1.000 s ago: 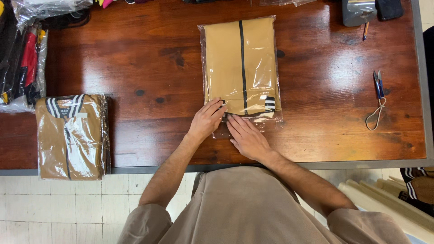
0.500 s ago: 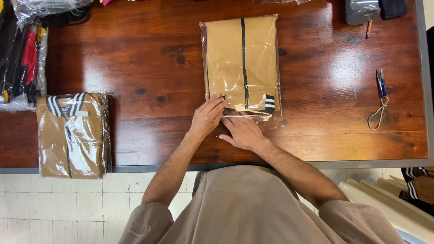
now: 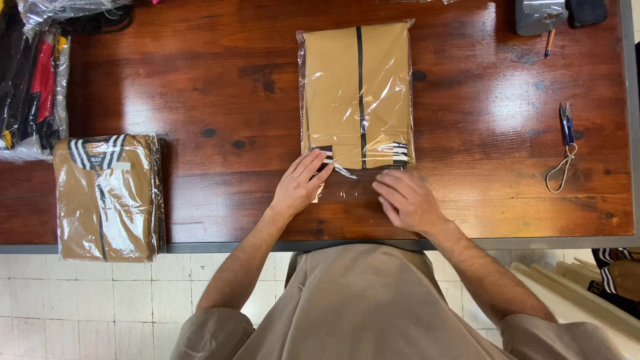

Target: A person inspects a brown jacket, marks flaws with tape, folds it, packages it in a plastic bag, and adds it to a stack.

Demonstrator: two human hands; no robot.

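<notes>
A folded tan garment with a dark centre stripe and striped cuffs lies in a clear plastic bag (image 3: pixel 357 93) on the middle of the wooden table (image 3: pixel 220 100). The bag's open flap (image 3: pixel 353 183) lies flat toward me past the garment's near edge. My left hand (image 3: pixel 300 187) rests on the flap's left corner, fingers spread and touching the striped cuff. My right hand (image 3: pixel 407 200) lies flat on the flap's right part, just below the garment. Neither hand grips anything.
A stack of bagged tan garments (image 3: pixel 107 193) sits at the table's near left edge. Dark and red bagged clothes (image 3: pixel 30 80) lie at far left. Small blue snips with a cord (image 3: pixel 565 133) lie at right; a grey device (image 3: pixel 539 15) and a pen are at the back right.
My hands, close together at the bag's near edge before, have spread apart along the flap; the right hand slid right and toward me, the left stayed at the left corner.
</notes>
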